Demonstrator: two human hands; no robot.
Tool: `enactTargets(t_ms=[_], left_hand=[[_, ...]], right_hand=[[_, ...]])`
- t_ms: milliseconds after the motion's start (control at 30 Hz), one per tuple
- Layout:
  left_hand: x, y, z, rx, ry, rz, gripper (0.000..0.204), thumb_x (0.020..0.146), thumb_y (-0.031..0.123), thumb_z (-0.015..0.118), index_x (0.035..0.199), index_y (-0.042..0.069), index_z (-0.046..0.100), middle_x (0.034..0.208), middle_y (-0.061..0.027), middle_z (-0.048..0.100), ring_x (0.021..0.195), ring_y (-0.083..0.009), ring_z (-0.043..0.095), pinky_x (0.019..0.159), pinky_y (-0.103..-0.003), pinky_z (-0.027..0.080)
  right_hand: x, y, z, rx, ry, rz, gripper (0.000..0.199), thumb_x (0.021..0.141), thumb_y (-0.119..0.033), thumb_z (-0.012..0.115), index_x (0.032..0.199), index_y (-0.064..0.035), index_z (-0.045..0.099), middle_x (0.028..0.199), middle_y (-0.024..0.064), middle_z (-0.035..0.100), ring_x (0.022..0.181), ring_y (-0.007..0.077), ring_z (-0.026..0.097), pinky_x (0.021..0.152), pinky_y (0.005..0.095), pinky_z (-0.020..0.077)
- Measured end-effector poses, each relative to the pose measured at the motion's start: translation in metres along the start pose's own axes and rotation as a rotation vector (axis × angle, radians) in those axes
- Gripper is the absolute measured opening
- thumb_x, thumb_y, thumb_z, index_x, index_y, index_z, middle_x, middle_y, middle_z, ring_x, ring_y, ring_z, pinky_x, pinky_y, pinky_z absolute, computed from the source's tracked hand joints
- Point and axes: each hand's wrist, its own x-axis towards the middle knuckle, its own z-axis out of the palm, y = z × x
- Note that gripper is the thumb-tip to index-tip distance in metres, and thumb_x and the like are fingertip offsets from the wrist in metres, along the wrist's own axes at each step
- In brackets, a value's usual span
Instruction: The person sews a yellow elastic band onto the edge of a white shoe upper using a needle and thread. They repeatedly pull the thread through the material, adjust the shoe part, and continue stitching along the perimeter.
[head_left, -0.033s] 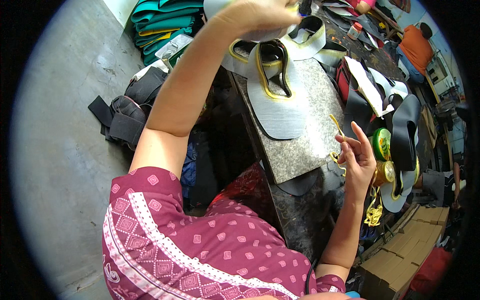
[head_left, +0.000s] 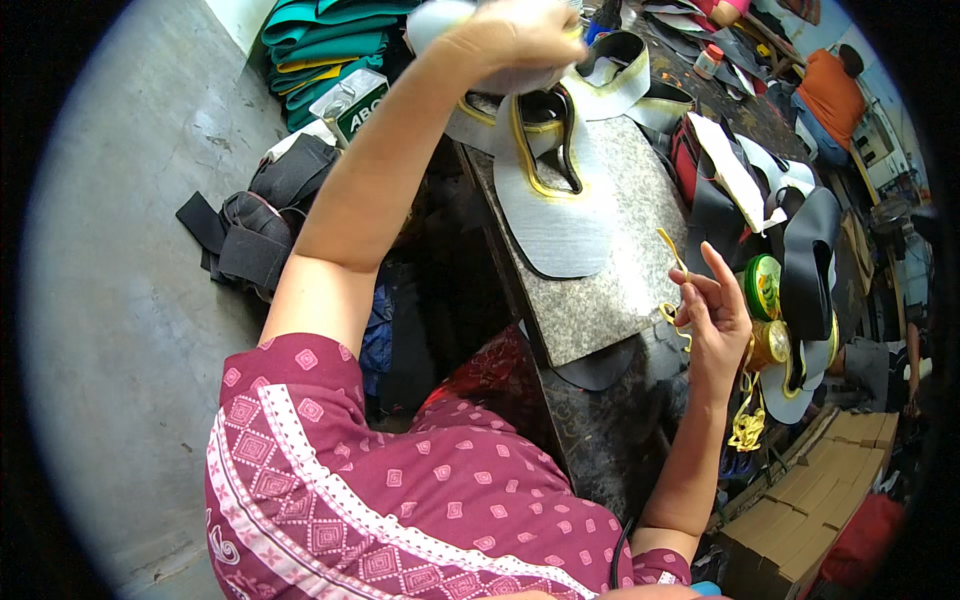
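Observation:
My left hand [head_left: 520, 40] reaches to the far end of the bench, blurred by motion. Its fingers are curled on a grey piece with a yellow edge [head_left: 510, 80], mostly hidden by the hand. Just below it lies a flat grey shoe-upper piece [head_left: 555, 230] with a black-lined, yellow-edged opening, on a speckled stone slab [head_left: 640, 240]. More such grey pieces [head_left: 615, 90] overlap behind it. Beside the slab's right edge, my right hand [head_left: 715, 310] pinches a thin yellow strip [head_left: 668, 243], index finger raised. The strip's tail loops below the fingers.
Right of the slab stand a green-lidded jar [head_left: 764, 288], a yellowish jar [head_left: 770, 345] and black curved pieces [head_left: 808, 270]. Yellow strips [head_left: 747, 425] dangle from the bench edge. Cartons [head_left: 815, 490] are at lower right; folded green material [head_left: 325, 50] at upper left. A person in orange [head_left: 832, 95] sits farther off.
My left hand has shifted slightly left, and the grey piece under it has moved too. My right hand and the yellow strip are almost unchanged.

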Motion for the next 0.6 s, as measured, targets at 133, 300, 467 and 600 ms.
enactTargets(t_ms=[133,300,467,600], left_hand=[[0.016,-0.033,0.05,-0.081,0.087,-0.097,0.048,0.082,0.043,0.056,0.106,0.004,0.07,0.103,-0.0178,0.071,0.093,-0.0319,0.069,0.084,-0.039,0.053],[0.026,-0.046,0.038,-0.514,0.122,0.038,0.048,0.076,0.043,0.063,0.106,0.006,0.07,0.095,-0.015,0.07,0.087,-0.0271,0.067,0.078,-0.034,0.052],[0.012,-0.021,0.038,-0.084,-0.323,0.063,0.084,0.069,0.064,0.072,0.12,-0.002,0.061,0.112,-0.0234,0.065,0.101,-0.0333,0.064,0.087,-0.037,0.05],[0.015,-0.018,0.047,-0.072,-0.197,0.037,0.115,0.058,0.082,0.07,0.126,-0.01,0.055,0.117,-0.0292,0.062,0.109,-0.038,0.063,0.094,-0.037,0.05]], right_hand=[[-0.001,0.0,-0.001,-0.028,-0.012,0.01,0.046,0.093,0.003,0.06,0.138,-0.0042,0.052,0.099,0.0114,0.072,0.075,0.0053,0.062,0.06,0.0188,0.0492],[0.004,0.003,-0.001,-0.038,-0.009,-0.007,0.046,0.093,0.002,0.061,0.138,-0.0045,0.053,0.099,0.0117,0.072,0.078,0.0065,0.063,0.06,0.0192,0.0497],[0.005,0.003,-0.002,-0.031,-0.005,-0.018,0.047,0.092,0.002,0.061,0.138,-0.0045,0.053,0.099,0.0118,0.072,0.079,0.0071,0.064,0.061,0.0196,0.0506],[0.005,0.001,-0.005,-0.049,0.025,-0.041,0.046,0.093,0.002,0.061,0.138,-0.0046,0.053,0.099,0.0115,0.072,0.079,0.0075,0.064,0.062,0.02,0.0515]])
